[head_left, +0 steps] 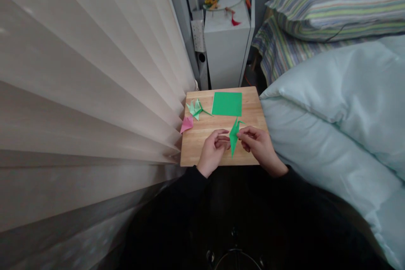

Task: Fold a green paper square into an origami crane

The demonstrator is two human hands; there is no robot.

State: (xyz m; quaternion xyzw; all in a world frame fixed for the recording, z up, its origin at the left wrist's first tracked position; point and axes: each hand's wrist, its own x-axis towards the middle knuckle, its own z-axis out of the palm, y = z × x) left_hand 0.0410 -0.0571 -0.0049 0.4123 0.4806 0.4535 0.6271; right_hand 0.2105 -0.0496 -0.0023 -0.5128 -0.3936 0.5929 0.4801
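Observation:
A half-folded green paper figure stands upright between my hands over a small wooden board. My left hand pinches its left side with thumb and fingers closed. My right hand pinches its right side the same way. A flat green paper square lies at the far edge of the board. A finished light green paper figure and a pink one sit at the board's left side.
Cream pleated curtains hang along the left. A pale blue duvet and a striped pillow lie on the bed to the right. A white cabinet with small trinkets on top stands beyond the board.

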